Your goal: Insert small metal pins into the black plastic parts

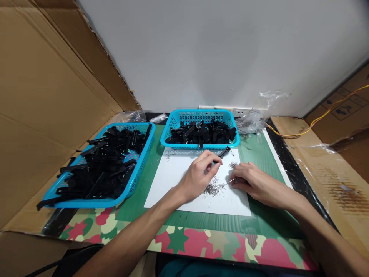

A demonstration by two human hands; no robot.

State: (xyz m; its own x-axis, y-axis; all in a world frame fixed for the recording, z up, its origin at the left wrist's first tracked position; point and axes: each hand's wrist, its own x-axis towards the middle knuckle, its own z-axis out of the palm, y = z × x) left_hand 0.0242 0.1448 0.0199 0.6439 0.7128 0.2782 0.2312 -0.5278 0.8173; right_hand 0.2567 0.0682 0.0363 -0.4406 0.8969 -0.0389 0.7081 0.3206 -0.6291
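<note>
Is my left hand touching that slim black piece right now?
Touching: the head view shows the left hand pinching the black piece between thumb and fingers.

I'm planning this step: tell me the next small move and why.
Probably lift one from the pile of small metal pieces with the thin tool: the right hand holds that tool with its tip near the pile's edge, and the left hand holds a black part close by.

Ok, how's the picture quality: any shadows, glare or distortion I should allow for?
In the head view throughout: faint, broad shadow on the pale grey wall; glints on the crumpled clear plastic bag; wide-angle stretch toward the edges; small silvery wire pieces too fine to separate; black plastic pieces merging together.
</note>
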